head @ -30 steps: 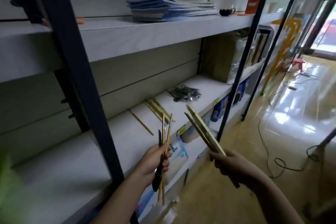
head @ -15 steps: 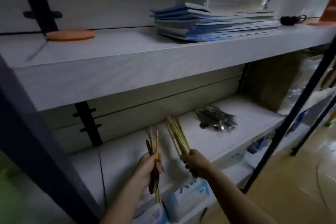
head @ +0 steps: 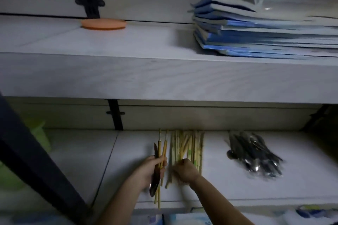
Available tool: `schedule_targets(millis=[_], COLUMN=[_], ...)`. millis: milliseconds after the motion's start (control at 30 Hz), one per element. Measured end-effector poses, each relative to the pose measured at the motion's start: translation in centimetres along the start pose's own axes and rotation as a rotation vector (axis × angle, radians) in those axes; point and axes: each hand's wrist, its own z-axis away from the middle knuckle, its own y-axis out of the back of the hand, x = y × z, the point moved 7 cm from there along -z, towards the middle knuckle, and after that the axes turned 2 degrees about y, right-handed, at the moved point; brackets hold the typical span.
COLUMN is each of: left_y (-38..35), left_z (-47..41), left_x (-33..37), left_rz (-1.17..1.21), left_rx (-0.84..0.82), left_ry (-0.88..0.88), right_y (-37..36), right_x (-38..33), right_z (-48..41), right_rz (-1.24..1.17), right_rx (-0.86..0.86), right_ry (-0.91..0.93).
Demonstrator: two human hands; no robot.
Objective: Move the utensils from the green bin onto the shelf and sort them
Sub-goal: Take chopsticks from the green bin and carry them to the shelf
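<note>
Dim, bluish, motion-blurred, with wide-angle edge bending

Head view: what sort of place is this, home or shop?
Likely a storeroom or small shop, not certain. Cues: open metal-framed shelving, a stack of blue booklets on the upper shelf, and chopsticks and metal spoons laid out in bulk on the lower shelf.
</note>
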Motion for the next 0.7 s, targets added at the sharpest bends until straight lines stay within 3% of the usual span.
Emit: schedule_targets(millis=[67, 133, 200, 300, 367, 700], left_y=[-0.4, -0.9, -1.6, -2.7, -3.1, -2.5], left_z=[0.0, 0.2, 0.3, 0.7, 0.9, 0.4], left_x=[-0.3, -0.4, -0.4, -0.5, -0.5, -0.9], left_rz=[-0.018, -0.029, -0.039, -0.052, -0.049, -0.042], left_rx=[-0.006, -0.01, -0.021, -0.04, -0.048, -0.015], left_ry=[-0.007, -0.039, -0.076, -0.105, -0.112, -0.114], right_y=[0.4, 1.9, 3.0, 2.3, 1.6, 1.6], right_x=[-0.8, -2.6, -4.6, -5.9, -5.9, -5.4], right_z=[0.5, 1.6, 2.6, 1.6, 0.6, -1.3], right_rz=[0.152, 0.31, 0.234, -0.087, -0.15, -0.113], right_rx=[-0.02, 0.087, 0.125, -0.095, -0.169, -0.095], right_ry=[0.072, 0.204, 0.334, 0.257, 0.232, 0.23])
